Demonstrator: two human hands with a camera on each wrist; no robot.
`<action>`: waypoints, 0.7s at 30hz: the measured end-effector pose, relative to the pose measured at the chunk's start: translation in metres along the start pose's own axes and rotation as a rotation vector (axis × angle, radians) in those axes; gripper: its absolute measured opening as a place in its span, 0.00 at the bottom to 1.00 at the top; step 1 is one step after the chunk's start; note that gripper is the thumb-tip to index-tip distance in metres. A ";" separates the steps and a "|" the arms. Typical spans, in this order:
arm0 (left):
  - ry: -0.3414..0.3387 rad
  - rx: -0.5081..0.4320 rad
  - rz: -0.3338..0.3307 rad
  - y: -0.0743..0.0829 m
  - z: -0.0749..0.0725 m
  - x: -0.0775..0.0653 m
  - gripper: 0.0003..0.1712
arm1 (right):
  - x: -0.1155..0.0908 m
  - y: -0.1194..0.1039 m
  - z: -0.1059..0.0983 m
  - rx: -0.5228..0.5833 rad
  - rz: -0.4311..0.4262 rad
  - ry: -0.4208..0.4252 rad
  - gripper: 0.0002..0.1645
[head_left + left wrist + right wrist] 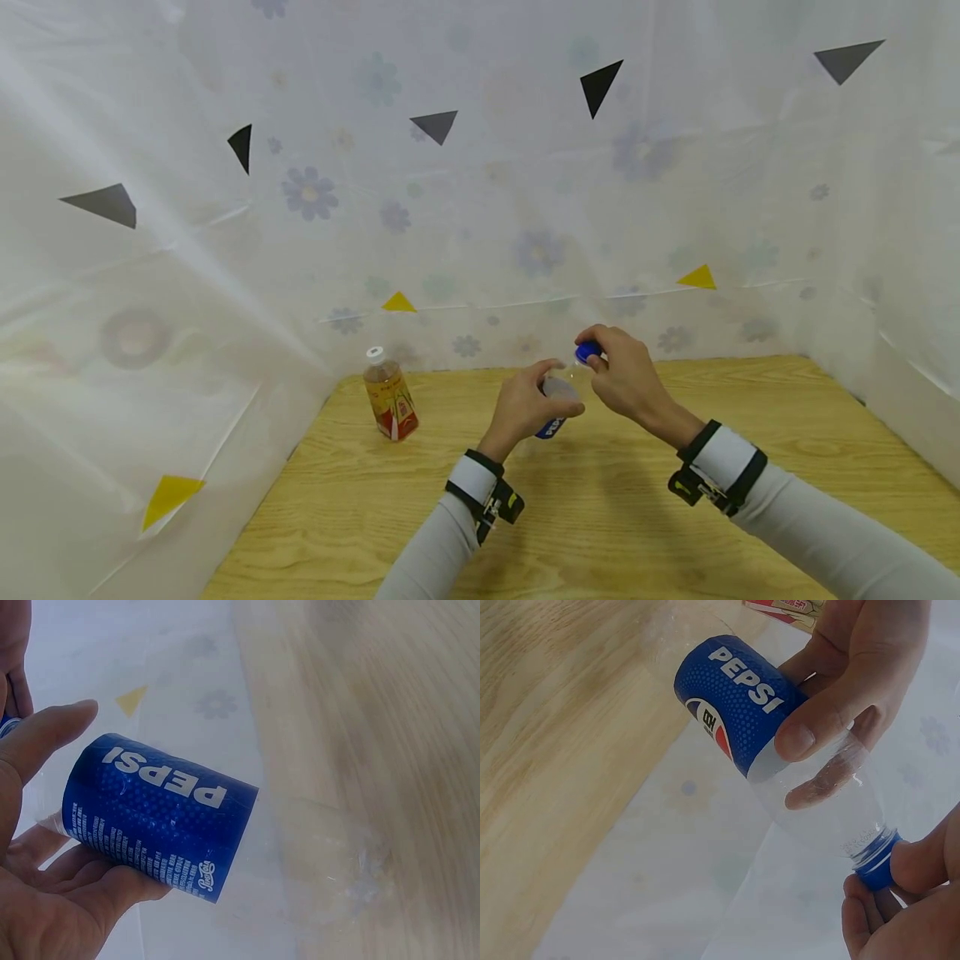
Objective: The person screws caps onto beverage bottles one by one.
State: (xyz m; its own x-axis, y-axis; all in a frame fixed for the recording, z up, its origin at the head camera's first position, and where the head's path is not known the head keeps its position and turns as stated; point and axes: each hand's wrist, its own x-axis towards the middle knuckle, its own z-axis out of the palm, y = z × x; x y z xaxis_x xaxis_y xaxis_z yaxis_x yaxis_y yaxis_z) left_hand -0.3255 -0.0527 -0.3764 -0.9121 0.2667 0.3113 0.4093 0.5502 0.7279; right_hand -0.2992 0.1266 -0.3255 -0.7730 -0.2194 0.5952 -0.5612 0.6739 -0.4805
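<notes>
A clear plastic Pepsi bottle (pixel 817 802) with a blue label (pixel 157 817) is held tilted above the wooden table. My left hand (pixel 528 406) grips it around the body near the top of the label, thumb on one side and fingers on the other. At the neck, my right hand (pixel 628 377) pinches the blue cap (pixel 877 861) between thumb and fingers. The cap sits on the bottle's mouth in the right wrist view. Through the clear plastic, the bottle looks empty of drink.
Left of the hands, a second bottle (pixel 391 396) with a white cap and a yellow and red label stands upright on the wooden table (pixel 337 517). Translucent floral sheeting (pixel 487 208) with black, grey and yellow triangles surrounds the table's back and sides.
</notes>
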 end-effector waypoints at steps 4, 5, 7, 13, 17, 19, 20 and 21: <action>-0.002 0.003 -0.001 0.000 0.000 -0.001 0.41 | 0.001 0.000 0.002 -0.012 0.005 0.010 0.16; 0.000 0.002 0.002 0.001 0.000 -0.001 0.41 | 0.001 0.000 0.002 -0.016 0.004 0.013 0.16; -0.001 0.000 0.001 0.001 0.000 -0.001 0.41 | 0.001 0.000 0.003 -0.029 -0.001 0.016 0.15; 0.012 -0.003 0.001 0.001 0.001 -0.002 0.40 | 0.002 -0.001 0.003 -0.049 -0.005 0.020 0.13; 0.021 0.006 0.001 0.000 0.002 -0.001 0.40 | 0.003 -0.001 0.003 -0.044 0.012 0.021 0.13; 0.022 0.014 -0.005 0.000 0.003 -0.001 0.39 | 0.003 -0.002 0.003 -0.039 0.021 0.019 0.13; 0.022 0.016 -0.007 0.000 0.003 0.000 0.39 | 0.003 -0.002 0.003 -0.036 0.024 0.019 0.13; 0.023 0.018 -0.008 0.001 0.003 0.000 0.39 | 0.003 -0.002 0.003 -0.035 0.026 0.020 0.13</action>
State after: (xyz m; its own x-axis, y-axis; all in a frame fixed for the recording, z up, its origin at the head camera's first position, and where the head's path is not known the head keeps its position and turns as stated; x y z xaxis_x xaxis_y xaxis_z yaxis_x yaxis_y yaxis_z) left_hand -0.3248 -0.0503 -0.3779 -0.9156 0.2445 0.3193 0.4021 0.5667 0.7191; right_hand -0.3010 0.1225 -0.3243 -0.7810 -0.1880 0.5955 -0.5301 0.7037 -0.4730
